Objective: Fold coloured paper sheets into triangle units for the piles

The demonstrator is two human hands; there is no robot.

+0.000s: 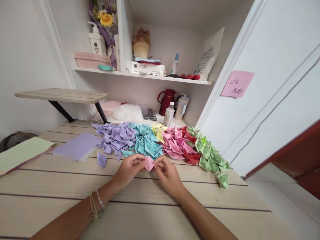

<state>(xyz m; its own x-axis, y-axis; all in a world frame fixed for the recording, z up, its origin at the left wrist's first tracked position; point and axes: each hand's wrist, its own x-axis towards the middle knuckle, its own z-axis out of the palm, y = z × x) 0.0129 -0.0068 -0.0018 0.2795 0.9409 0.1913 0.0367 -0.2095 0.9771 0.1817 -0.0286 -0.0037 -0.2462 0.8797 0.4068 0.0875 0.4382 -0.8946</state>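
A small piece of folded pink paper [149,164], creased down its middle, is held just above the table between both hands. My left hand [130,169] pinches its left corner between thumb and fingers. On the other side, my right hand [168,173] grips the right corner the same way. Right behind them lie heaps of folded paper boats: purple ones [117,136], blue ones [147,141], a few yellow ones [158,132], pink ones [173,143], red ones [191,157] and green ones [211,153].
Purple paper sheets [76,145] and a light green stack [23,153] lie at left. One purple boat [101,160] and one green boat [223,180] sit apart. Behind the heaps stand a bottle [169,115], a red jug [167,101] and a small raised shelf [61,95].
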